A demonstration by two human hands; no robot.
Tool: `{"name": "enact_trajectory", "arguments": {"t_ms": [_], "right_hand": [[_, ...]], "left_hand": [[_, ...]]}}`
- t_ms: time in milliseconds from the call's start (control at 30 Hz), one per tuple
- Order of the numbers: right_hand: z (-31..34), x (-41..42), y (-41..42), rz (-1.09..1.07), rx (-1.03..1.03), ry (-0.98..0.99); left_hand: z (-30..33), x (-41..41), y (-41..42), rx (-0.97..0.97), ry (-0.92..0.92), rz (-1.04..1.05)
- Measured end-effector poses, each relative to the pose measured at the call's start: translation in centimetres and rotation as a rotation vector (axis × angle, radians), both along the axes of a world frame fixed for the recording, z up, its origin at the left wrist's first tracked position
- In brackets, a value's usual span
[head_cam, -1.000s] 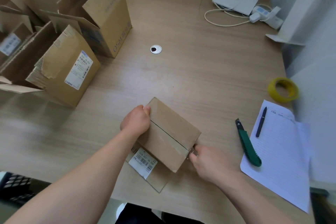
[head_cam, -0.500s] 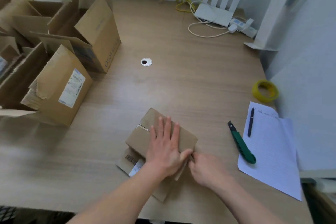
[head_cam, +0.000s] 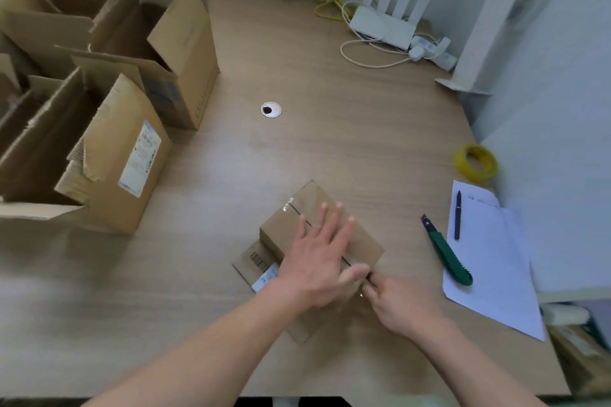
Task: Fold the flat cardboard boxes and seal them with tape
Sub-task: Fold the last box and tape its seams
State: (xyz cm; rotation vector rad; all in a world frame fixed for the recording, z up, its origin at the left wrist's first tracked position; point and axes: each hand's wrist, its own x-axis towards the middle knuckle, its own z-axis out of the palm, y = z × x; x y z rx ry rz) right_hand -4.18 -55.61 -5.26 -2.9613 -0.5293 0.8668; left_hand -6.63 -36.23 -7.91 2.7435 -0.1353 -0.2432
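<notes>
Small cardboard box [head_cam: 317, 235]: lower centre of frame, on the counter [head_cam: 330, 149], flaps closed, clear tape along the top seam. Step, judged: sealing. Left hand [head_cam: 317, 261]: flat on the lid, fingers [head_cam: 330, 221] straight and spread. Right hand [head_cam: 396, 304]: at the box's near right corner, fingers curled, seemingly pinching the tape end; grip partly hidden. Next move likely calls for pressing that end down the side. Change: half a second earlier the left hand already lay flat; a second earlier it gripped the box's left edge.

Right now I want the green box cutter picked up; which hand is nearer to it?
Right. The right hand is at the small box's near corner, just left of the cutter; the left hand lies flat on the box, farther away.
</notes>
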Motion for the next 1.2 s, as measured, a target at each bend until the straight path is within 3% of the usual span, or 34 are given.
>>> {"name": "enact_trajectory", "arguments": {"t_ms": [67,133,233,467,600,667,800,933,1000,1133,1200], "right_hand": [[0.0,0.1,0.2,-0.051,0.010,0.019],[0.2,-0.5,0.2,-0.074,0.023,0.047],[0.4,-0.9,0.5,-0.095,0.028,0.050],[0.8,-1.4,1.3,-0.126,0.018,0.095],[0.8,-1.3,0.5,-0.233,0.066,0.152],[0.9,-1.2,0.3,-0.280,0.117,0.197],[0.7,-1.1,-0.2,-0.353,0.194,0.262],[0.6,-0.6,-0.6,-0.344,0.305,0.328],[0.7,-0.6,-1.0,-0.370,0.394,0.374],[0.4,-1.1,-2.0,-0.471,0.531,0.453],[0.1,-1.4,-2.5,-0.543,0.603,0.520]], "left_hand": [[0.4,1.2,2.1,0.062,0.022,0.131],[-0.1,1.2,3.5,0.119,0.066,0.123],[-0.1,1.2,4.3,0.074,0.060,0.222],[0.5,4.0,7.1,0.109,0.111,0.031],[1.5,4.0,5.9,0.246,0.148,0.057],[2.7,3.4,4.6,0.257,0.061,0.137],[3.2,-1.7,0.2,-0.108,-0.322,0.248],[2.7,-6.5,-3.7,-0.333,-0.323,0.360],[2.4,-7.8,-5.6,-0.501,-0.186,0.516],[2.7,-7.8,-9.3,-0.993,0.294,1.018],[2.9,-7.1,-10.9,-1.272,0.378,1.162]]}}
